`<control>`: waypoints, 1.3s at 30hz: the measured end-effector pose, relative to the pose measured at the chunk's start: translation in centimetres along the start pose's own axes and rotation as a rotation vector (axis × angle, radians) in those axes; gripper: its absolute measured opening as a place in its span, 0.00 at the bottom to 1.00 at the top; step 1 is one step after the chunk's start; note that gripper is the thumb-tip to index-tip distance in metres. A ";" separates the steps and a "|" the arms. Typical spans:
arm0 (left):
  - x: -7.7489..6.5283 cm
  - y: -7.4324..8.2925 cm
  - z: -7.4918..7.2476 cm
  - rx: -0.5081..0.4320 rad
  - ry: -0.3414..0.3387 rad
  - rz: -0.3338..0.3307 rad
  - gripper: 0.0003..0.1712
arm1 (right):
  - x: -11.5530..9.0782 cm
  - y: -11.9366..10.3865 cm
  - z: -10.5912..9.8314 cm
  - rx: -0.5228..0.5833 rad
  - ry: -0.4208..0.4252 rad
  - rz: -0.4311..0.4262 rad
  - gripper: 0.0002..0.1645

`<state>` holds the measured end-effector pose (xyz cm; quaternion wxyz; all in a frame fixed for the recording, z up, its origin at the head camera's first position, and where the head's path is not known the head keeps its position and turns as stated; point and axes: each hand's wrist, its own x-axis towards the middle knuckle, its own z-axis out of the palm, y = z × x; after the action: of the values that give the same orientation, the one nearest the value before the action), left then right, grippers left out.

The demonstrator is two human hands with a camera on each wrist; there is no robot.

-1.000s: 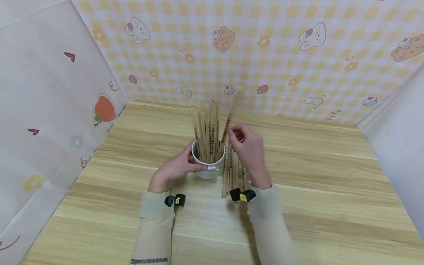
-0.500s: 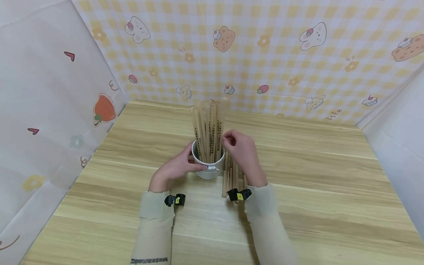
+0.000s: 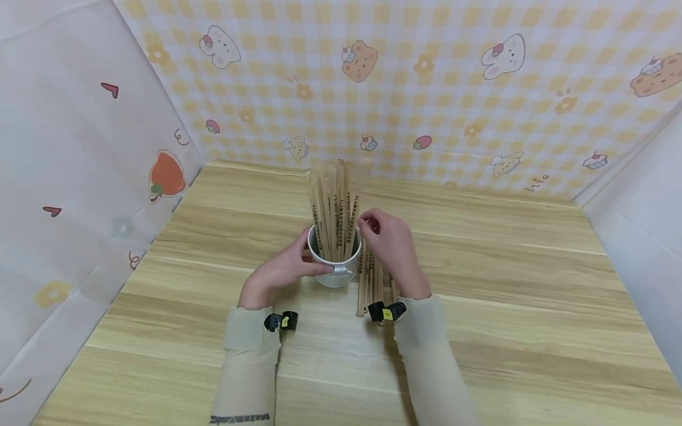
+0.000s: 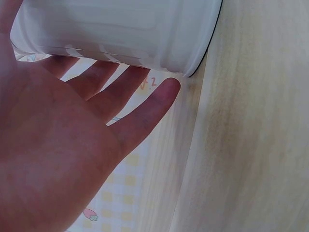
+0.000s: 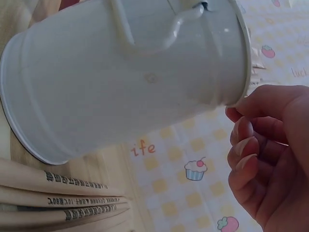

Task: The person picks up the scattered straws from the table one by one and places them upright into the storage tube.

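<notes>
In the head view a small white bucket (image 3: 333,278) with a wire handle stands on the table, filled with several paper-wrapped straws (image 3: 333,207). My left hand (image 3: 279,269) grips its left side, thumb at the front near the rim; in the left wrist view its fingers (image 4: 123,99) reach round behind. At the right rim is my right hand (image 3: 391,242), fingers curled, thumb and index tips close together. The right wrist view shows no straw between those fingertips (image 5: 245,126). One straw (image 3: 354,210) leans in the bucket close to them.
More wrapped straws (image 3: 367,287) lie in a loose row on the wooden table (image 3: 506,319), just right of the bucket and partly under my right forearm. A checked cloth (image 3: 437,106) hangs behind, and a white cloth (image 3: 80,148) hangs at the left.
My right hand has moved left and slightly down to the rim. The straw it held upright has dropped lower among the others and left its fingers. My left hand keeps its grip.
</notes>
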<state>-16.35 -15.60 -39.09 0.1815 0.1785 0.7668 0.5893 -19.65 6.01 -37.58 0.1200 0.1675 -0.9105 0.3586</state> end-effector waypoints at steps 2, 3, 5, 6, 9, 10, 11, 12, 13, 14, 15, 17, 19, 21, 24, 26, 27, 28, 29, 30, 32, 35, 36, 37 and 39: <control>0.0 -0.1 0.0 0.005 0.001 -0.001 0.51 | 0.0 0.1 -0.3 0.011 0.006 0.022 0.10; 0.0 -0.1 0.0 0.008 0.003 -0.002 0.51 | 0.0 0.3 -0.5 0.015 0.009 0.036 0.10; 0.0 -0.1 0.0 0.009 0.005 -0.006 0.51 | 0.0 0.7 -0.8 0.023 0.016 0.066 0.11; 0.1 -0.1 0.0 0.008 0.006 -0.007 0.51 | 0.0 0.9 -1.0 0.023 0.019 0.077 0.12; 0.1 -0.1 0.0 0.007 0.009 -0.014 0.51 | 0.0 1.9 -1.4 0.031 0.011 0.141 0.13; 0.1 -0.1 0.0 0.004 0.008 -0.019 0.51 | 0.0 2.2 -1.5 0.035 0.005 0.166 0.13; 0.1 -0.1 0.0 0.002 0.009 -0.022 0.51 | -0.1 2.6 -1.6 0.039 -0.007 0.191 0.13; 0.1 -0.1 0.0 0.001 0.009 -0.023 0.51 | -0.1 3.0 -1.7 0.047 -0.023 0.220 0.14; 0.1 -0.1 0.0 -0.001 0.008 -0.025 0.51 | -0.1 3.3 -1.8 0.059 -0.042 0.255 0.14; 0.1 -0.1 0.0 -0.002 0.007 -0.028 0.51 | -0.2 3.7 -1.8 0.069 -0.066 0.286 0.15; 0.1 -0.2 0.0 -0.003 0.007 -0.029 0.51 | -0.3 4.1 -1.8 0.077 -0.090 0.316 0.15; 0.1 -0.2 0.0 -0.006 0.006 -0.032 0.51 | -0.4 4.8 -1.8 0.087 -0.142 0.372 0.17; 0.1 -0.2 0.0 -0.005 0.004 -0.032 0.51 | -0.6 5.5 -1.7 0.074 -0.192 0.421 0.18; 0.1 -0.2 0.0 -0.005 0.004 -0.028 0.51 | -0.8 6.1 -1.6 0.052 -0.239 0.456 0.19; 0.2 -0.2 0.0 -0.005 0.002 -0.024 0.51 | -0.9 6.9 -1.2 0.041 -0.300 0.499 0.20; 0.2 -0.2 0.0 -0.003 0.001 -0.023 0.51 | -1.0 7.1 -1.0 0.041 -0.330 0.518 0.20; 0.1 -0.2 0.0 -0.004 0.000 -0.025 0.51 | -1.1 7.2 -0.8 0.040 -0.343 0.524 0.20; 0.1 -0.2 0.0 -0.004 -0.001 -0.027 0.51 | -1.1 7.3 -0.7 0.036 -0.351 0.533 0.20; 0.1 -0.2 0.0 -0.003 -0.001 -0.028 0.51 | -1.1 7.4 -0.6 0.026 -0.361 0.533 0.20; 0.1 -0.2 0.0 -0.003 -0.002 -0.029 0.51 | -1.1 7.4 -0.5 0.018 -0.367 0.537 0.19; 0.1 -0.2 0.0 -0.007 -0.001 -0.032 0.51 | -1.2 7.5 -0.3 0.012 -0.381 0.544 0.19; 0.1 -0.4 0.0 -0.017 -0.002 -0.018 0.52 | -1.2 7.5 0.0 0.006 -0.388 0.546 0.18; 0.2 -0.4 0.0 -0.020 -0.003 -0.013 0.52 | -1.3 7.5 0.0 0.005 -0.387 0.546 0.17; 0.3 -0.7 -0.1 -0.023 -0.001 -0.010 0.52 | -1.3 7.6 0.0 0.002 -0.387 0.547 0.17; 0.5 -1.3 -0.1 -0.021 0.004 -0.005 0.52 | -1.4 7.6 0.1 -0.006 -0.388 0.541 0.16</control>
<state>-16.90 -15.76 -40.40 0.1834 0.1737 0.7614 0.5971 -21.35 11.47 -42.74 -0.1547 -0.0155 -0.9289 0.3362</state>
